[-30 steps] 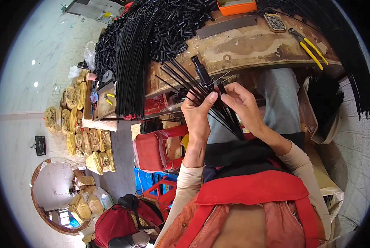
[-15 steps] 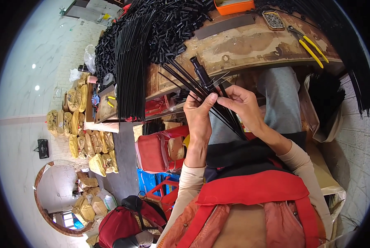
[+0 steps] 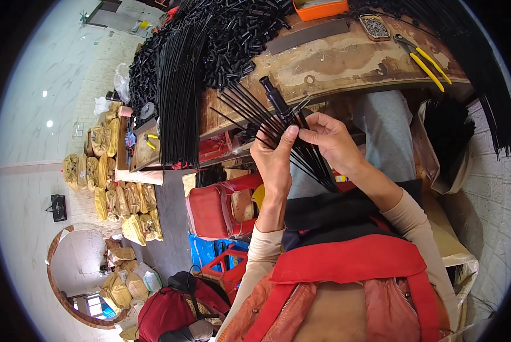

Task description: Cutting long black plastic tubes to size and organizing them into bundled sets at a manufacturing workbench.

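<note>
My left hand point(image 3: 274, 162) is closed round a bundle of thin black rods point(image 3: 247, 110), which look like umbrella ribs. They fan out above the hand to the left, and more run down toward my lap. A stepped black plastic tube point(image 3: 275, 98), like an umbrella runner, stands up tilted among them, its collar just above my left thumb. At the collar's right side my right hand point(image 3: 334, 147) pinches a thin black rod, thumb tip close to my left thumb. My fingers hide the exact joint between rods and tube.
On the worn wooden bench point(image 3: 324, 62) lie heaped black tubes point(image 3: 238, 43), a hanging bundle of rods point(image 3: 178, 108), yellow-handled pliers point(image 3: 426, 67), a small tray of metal bits point(image 3: 375, 27) and an orange box point(image 3: 322, 8). A red chair point(image 3: 210, 210) stands at the left.
The rods above my left hand have spread into a wider fan toward the left. Both hands stay nearly in place at the tube's collar.
</note>
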The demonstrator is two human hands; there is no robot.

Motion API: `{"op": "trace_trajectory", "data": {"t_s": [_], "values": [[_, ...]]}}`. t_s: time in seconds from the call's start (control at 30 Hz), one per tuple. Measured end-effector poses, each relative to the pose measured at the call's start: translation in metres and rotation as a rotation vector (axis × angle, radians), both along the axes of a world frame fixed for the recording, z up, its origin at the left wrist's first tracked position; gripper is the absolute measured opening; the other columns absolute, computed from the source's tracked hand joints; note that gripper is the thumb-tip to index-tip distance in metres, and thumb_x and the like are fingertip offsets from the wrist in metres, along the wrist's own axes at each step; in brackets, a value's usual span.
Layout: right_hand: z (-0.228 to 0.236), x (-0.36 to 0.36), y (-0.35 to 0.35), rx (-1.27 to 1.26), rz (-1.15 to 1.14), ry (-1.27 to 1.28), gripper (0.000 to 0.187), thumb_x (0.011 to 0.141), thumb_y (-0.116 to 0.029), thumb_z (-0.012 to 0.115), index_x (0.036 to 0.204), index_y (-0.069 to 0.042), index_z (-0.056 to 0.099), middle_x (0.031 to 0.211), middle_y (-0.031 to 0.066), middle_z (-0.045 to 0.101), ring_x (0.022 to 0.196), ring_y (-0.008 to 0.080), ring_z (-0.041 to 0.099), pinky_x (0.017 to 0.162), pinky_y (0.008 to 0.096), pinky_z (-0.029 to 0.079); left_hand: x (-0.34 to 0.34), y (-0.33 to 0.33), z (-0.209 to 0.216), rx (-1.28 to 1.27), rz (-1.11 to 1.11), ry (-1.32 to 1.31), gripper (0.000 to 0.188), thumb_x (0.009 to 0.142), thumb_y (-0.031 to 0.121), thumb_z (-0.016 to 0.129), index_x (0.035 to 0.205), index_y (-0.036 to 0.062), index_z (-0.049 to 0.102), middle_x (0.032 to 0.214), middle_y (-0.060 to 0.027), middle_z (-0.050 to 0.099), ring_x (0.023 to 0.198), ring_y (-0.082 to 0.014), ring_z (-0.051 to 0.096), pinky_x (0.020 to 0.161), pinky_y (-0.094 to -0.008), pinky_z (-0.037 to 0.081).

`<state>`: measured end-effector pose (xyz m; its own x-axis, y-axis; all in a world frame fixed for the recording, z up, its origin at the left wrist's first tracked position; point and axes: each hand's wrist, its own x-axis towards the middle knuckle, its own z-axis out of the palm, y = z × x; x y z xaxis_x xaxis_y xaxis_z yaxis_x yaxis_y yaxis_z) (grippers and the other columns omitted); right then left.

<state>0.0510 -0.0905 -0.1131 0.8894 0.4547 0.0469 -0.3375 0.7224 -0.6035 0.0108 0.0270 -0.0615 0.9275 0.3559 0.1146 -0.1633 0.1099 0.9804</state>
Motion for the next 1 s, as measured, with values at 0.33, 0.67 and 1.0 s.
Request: {"op": "trace_trajectory", "data": {"t_s": [0.33, 0.67, 1.0], "values": [[0.005, -0.014, 0.001, -0.079, -0.101, 0.006, 0.011, 0.089, -0.002, 0.066, 0.099, -0.002, 0.062, 0.092, 0.0003, 0.064, 0.087, 0.0059, 0.058, 0.081, 0.0196, 0.045, 0.000, -0.001, -0.004, 0.059, 0.000, -0.018, 0.020, 0.089, 0.005, 0.070, 0.106, -0.0030, 0.063, 0.096, -0.0044, 0.069, 0.085, -0.0075, 0.059, 0.080, -0.0227, 0.048], [0.005, -0.022, 0.003, -0.130, -0.176, -0.047, 0.009, 0.091, -0.004, 0.065, 0.098, 0.000, 0.062, 0.091, 0.0013, 0.064, 0.086, 0.0053, 0.059, 0.078, 0.0194, 0.046, -0.006, -0.018, 0.008, 0.230, 0.096, -0.022, 0.018, 0.088, 0.005, 0.071, 0.101, -0.0025, 0.062, 0.095, -0.0053, 0.069, 0.083, -0.0083, 0.060, 0.077, -0.0227, 0.049], [0.007, -0.015, 0.002, -0.044, -0.154, -0.019, 0.011, 0.090, -0.003, 0.065, 0.100, 0.002, 0.064, 0.095, 0.0046, 0.066, 0.090, 0.0075, 0.061, 0.082, 0.0207, 0.047, 0.011, 0.006, 0.011, -0.055, -0.099, 0.075, 0.022, 0.079, 0.000, 0.077, 0.098, 0.0014, 0.065, 0.091, -0.0055, 0.070, 0.082, -0.0112, 0.064, 0.078, -0.0246, 0.051]]}}
